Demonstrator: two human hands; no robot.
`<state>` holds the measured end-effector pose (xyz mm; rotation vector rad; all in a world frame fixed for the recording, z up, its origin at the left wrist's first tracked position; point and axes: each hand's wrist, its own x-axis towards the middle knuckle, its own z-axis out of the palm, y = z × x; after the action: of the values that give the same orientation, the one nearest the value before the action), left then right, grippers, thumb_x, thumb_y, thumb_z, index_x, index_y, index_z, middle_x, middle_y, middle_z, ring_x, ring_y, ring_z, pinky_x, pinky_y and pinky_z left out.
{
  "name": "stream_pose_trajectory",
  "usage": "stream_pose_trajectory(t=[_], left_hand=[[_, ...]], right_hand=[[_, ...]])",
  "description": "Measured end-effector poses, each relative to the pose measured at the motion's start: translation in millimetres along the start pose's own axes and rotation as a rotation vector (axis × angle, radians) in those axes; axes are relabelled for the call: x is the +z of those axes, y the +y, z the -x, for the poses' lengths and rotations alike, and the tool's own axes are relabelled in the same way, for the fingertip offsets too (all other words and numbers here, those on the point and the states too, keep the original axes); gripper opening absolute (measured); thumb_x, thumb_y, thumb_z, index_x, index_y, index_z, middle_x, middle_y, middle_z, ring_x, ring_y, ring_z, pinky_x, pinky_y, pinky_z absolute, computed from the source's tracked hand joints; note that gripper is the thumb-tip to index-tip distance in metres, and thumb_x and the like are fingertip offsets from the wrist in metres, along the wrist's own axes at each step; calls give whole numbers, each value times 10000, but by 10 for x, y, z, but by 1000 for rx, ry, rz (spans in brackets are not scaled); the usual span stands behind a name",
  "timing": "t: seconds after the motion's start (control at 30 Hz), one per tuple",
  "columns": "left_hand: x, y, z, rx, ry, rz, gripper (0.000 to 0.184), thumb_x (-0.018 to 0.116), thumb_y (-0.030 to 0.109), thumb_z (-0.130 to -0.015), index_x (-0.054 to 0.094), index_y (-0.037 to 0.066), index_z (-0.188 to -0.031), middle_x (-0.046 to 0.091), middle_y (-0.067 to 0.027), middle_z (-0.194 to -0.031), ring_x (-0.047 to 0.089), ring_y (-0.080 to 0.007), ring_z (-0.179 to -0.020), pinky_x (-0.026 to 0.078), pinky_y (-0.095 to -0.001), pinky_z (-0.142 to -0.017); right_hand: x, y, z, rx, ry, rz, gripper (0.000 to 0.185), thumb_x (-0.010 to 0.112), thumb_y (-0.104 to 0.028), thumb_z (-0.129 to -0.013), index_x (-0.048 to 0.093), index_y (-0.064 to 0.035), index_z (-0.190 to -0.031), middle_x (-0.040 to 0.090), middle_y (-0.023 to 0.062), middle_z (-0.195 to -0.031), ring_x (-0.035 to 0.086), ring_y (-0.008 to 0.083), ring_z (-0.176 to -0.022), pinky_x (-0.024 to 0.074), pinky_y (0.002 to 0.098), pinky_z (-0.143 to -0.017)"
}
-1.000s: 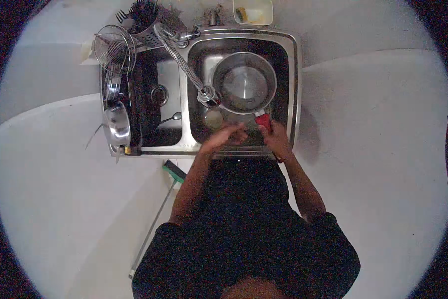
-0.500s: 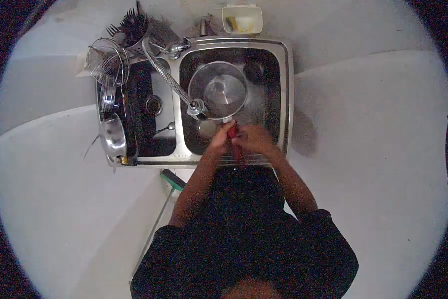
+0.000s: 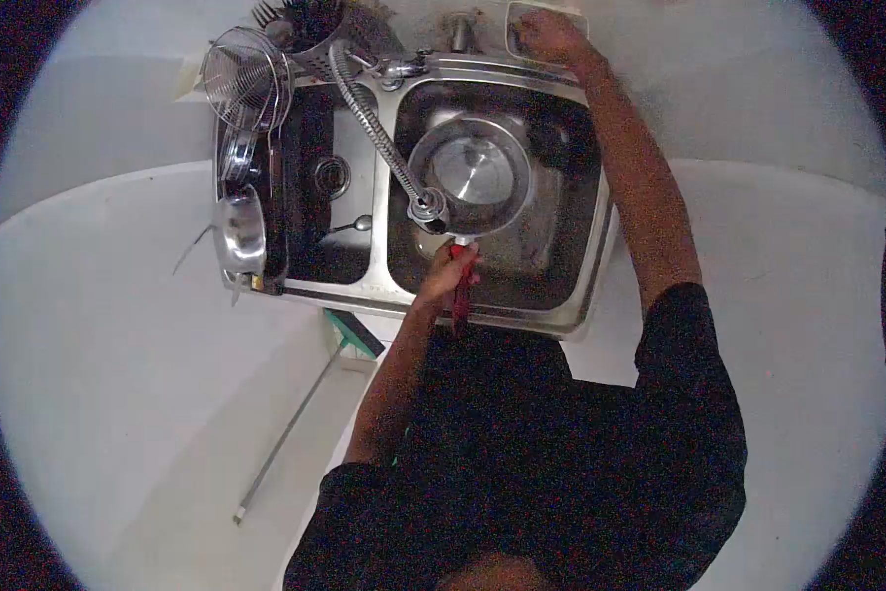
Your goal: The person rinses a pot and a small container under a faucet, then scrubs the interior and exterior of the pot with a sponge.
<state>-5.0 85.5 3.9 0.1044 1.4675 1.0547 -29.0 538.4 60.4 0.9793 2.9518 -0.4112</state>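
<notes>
The shiny sink [image 3: 553, 321] has a pan [image 3: 471, 175] in its right bowl, and I have the left hand [image 3: 447, 275] wrapped around its red handle [image 3: 461, 305]. The right hand [image 3: 549, 35] is at the pale box [image 3: 511, 35] behind; I can't tell if it's pinching anything.

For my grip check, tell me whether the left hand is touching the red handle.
Touching: the head view shows the left hand closed around the red handle.

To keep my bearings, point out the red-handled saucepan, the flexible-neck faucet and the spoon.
Red-handled saucepan [image 3: 473, 177]: head view, on the inside of its base.
Flexible-neck faucet [image 3: 373, 128]: head view, on its ribbed neck.
Spoon [image 3: 363, 224]: head view, on its bowl.
</notes>
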Motion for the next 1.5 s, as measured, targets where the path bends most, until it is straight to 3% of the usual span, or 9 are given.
stream_pose_trajectory(t=[0.37, 0.73, 0.9, 1.0, 1.2, 1.3, 1.37, 1.43, 1.5], left_hand=[[11, -185, 161, -132, -66, 209, 278, 645, 314, -920, 547, 77, -1025, 617, -38, -775, 586, -134, -607, 489, -282, -540], [264, -33, 249, 162, 104, 9, 223, 624, 284, -935, 578, 89, -1032, 536, 54, -827, 451, -66, -711, 385, -242, -647], [230, -37, 282, 178, 116, -153, 234, 624, 286, -936, 584, 70, -1017, 549, 43, -819, 476, -77, -713, 397, -245, -650], [200, -33, 282, 364, 88, -334, 340, 643, 354, -916, 587, 50, -1057, 605, -15, -914, 539, -125, -807, 451, -300, -745], [388, 17, 235, 447, 76, -375, 329, 635, 322, -926, 551, 24, -1038, 563, -21, -815, 523, -151, -749, 448, -332, -698], [472, 113, 436, 277, 80, -362, 376, 633, 344, -924, 535, 4, -1051, 585, -55, -850, 538, -183, -766, 456, -346, -724], [506, 194, 528, 378, 72, -486, 389, 633, 348, -923, 525, -3, -1051, 593, -72, -853, 539, -197, -761, 455, -349, -724], [469, 171, 566, 440, 63, -549, 393, 634, 350, -920, 525, -7, -1044, 602, -88, -859, 542, -208, -759, 454, -351, -726], [424, 128, 565, 463, 44, -548, 389, 638, 350, -916, 535, -7, -1030, 612, -103, -868, 549, -215, -761, 456, -353, -729]], right_hand=[[432, 12, -444, 40, -408, 82, 342, 649, -215, -854, 606, -32, -1140, 608, 154, -1097, 588, 286, -1004, 483, 437, -873], [-57, -106, 14, 69, -122, -128, 371, 679, -258, -798, 642, -62, -1110, 624, 147, -1116, 577, 266, -1057, 437, 420, -953], [-1049, -402, 997, 200, 105, -745, 414, 695, -288, -770, 655, -81, -1125, 619, 154, -1161, 554, 256, -1124, 383, 401, -1035], [-832, -521, 1492, -23, 336, -663, 268, 582, -239, -907, 637, -55, -1095, 673, 130, -1017, 670, 250, -909, 530, 354, -799], [-337, -906, 2220, 251, -65, -1970, 260, 544, -184, -929, 575, -71, -1161, 617, 70, -1159, 615, 124, -863, 500, 261, -785], [-393, -1067, 2392, 220, 108, -1602, 284, 558, -210, -937, 559, -58, -1177, 646, 66, -1088, 638, 135, -835, 502, 266, -758], [-188, -982, 2335, -3, 391, -986, 259, 558, -239, -942, 608, -31, -1089, 679, 106, -1004, 663, 236, -821, 510, 332, -740], [-228, -1068, 2357, -71, 508, -810, 253, 565, -246, -939, 634, -23, -1036, 688, 140, -957, 659, 293, -766, 507, 368, -719], [-357, -1115, 2417, 2, 367, -691, 238, 583, -222, -914, 650, -15, -1010, 674, 177, -932, 646, 342, -784, 500, 399, -721]])
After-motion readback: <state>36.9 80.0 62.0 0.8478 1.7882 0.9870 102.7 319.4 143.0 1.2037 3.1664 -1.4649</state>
